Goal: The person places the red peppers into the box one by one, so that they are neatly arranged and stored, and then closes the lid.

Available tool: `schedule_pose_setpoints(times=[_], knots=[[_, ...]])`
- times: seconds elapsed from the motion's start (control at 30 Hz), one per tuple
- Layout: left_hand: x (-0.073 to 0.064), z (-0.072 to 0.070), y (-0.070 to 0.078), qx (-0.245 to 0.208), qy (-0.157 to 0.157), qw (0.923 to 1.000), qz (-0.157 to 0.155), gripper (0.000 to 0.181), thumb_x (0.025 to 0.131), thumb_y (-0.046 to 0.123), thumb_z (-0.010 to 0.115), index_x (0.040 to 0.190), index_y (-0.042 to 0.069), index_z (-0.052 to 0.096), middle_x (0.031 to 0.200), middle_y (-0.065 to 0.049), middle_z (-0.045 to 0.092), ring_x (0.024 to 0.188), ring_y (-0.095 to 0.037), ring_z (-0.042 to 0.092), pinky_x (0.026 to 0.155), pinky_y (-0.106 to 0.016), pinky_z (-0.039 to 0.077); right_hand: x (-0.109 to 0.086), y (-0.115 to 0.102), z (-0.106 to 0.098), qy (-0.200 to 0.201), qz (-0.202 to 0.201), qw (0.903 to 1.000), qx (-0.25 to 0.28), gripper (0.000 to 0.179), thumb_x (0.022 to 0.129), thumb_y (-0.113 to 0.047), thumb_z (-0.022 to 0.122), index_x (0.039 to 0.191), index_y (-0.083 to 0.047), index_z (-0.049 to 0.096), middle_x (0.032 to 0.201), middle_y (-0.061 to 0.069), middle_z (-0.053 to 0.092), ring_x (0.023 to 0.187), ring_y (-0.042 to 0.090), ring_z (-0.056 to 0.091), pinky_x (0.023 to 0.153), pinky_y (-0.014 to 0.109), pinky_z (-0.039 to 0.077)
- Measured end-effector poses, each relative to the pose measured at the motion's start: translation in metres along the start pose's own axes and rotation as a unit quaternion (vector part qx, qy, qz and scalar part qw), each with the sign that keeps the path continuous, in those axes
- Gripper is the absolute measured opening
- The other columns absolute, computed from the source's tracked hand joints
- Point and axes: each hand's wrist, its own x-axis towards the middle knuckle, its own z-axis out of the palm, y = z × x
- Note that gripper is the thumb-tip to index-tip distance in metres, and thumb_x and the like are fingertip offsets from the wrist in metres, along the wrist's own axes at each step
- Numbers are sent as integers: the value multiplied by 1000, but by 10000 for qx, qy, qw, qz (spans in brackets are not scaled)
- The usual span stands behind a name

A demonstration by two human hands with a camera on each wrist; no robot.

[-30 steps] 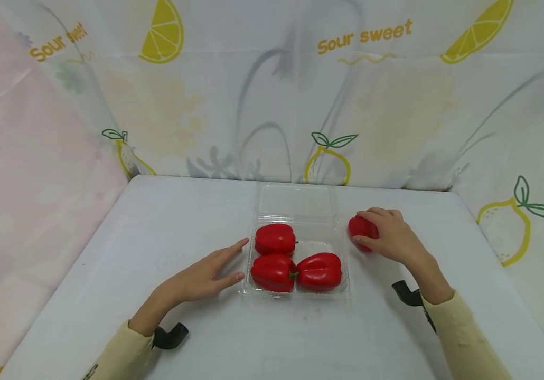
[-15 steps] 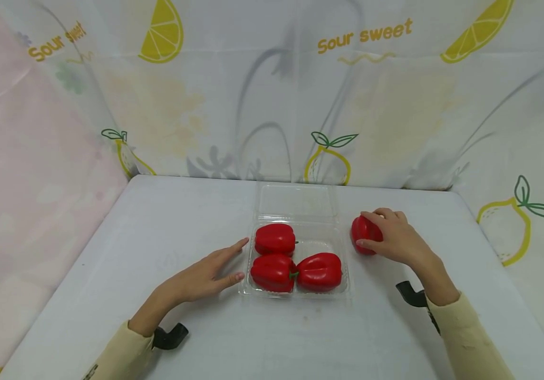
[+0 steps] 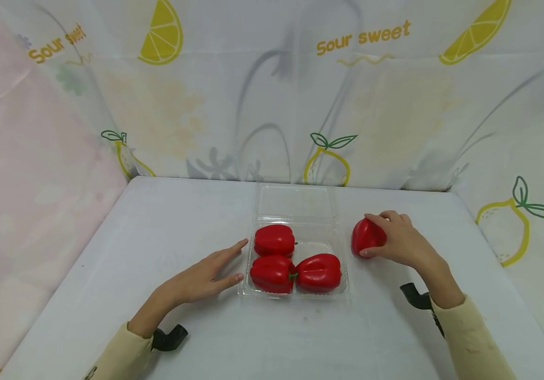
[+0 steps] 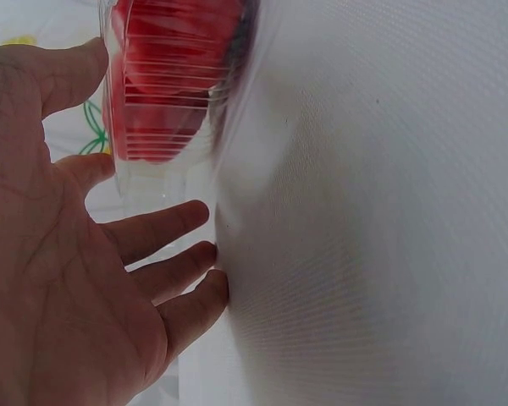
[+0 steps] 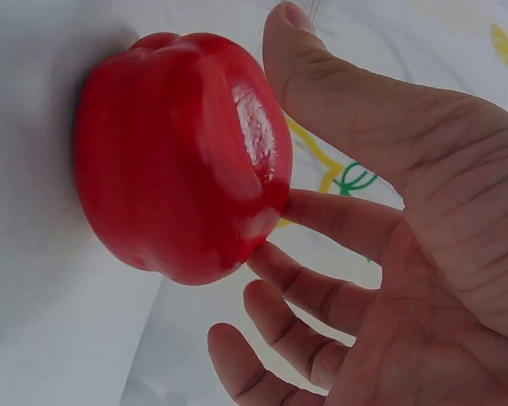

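Note:
A red bell pepper (image 3: 366,238) sits on the table to the right of a clear plastic clamshell box (image 3: 317,247). My right hand (image 3: 401,241) holds that pepper between thumb and fingers; in the right wrist view the pepper (image 5: 173,161) appears to rest on the tabletop. Inside the box lie three more red peppers: one at back left (image 3: 273,240), one at front left (image 3: 272,274) and one at front right (image 3: 319,273). My left hand (image 3: 205,278) is spread at the box's left side, thumb and forefinger at its rim in the left wrist view.
The box's transparent lid (image 3: 297,201) lies folded back towards the rear of the white table (image 3: 186,211). Behind the table hangs a lemon-printed cloth (image 3: 234,105). Dark curved camera mounts (image 3: 169,338) stick out from both wrists.
My right hand has shifted slightly to the right and towards me, and the pepper in it has turned and moved the same way. The left hand and the box stay put.

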Motion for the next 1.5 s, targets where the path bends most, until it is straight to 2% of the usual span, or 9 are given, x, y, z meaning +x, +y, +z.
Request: schedule_pose_setpoints(times=[0.73,1.3,1.5], knots=[[-1,1,1,-11,27,10000,-61,77,94,58,55,158,35,19,157,1,32,141,-26,33,107,-56,37,-4,3,1,345,-11,9994,-61,69,77,-24,83,134,2,54,120,28,52,108,44,46,72,53,56],[-1,1,1,3,32,10000,-51,77,94,58,54,158,35,19,157,2,32,142,-26,33,108,-55,35,-3,7,4,257,-19,9996,-149,75,72,-19,87,135,-3,50,119,27,54,109,45,46,71,55,56],[0,1,0,14,24,10000,-46,77,94,59,54,158,37,17,157,3,31,142,-25,32,108,-55,35,-3,9,6,365,-55,9992,-180,74,72,-22,87,134,-1,51,115,26,57,107,44,49,70,54,56]])
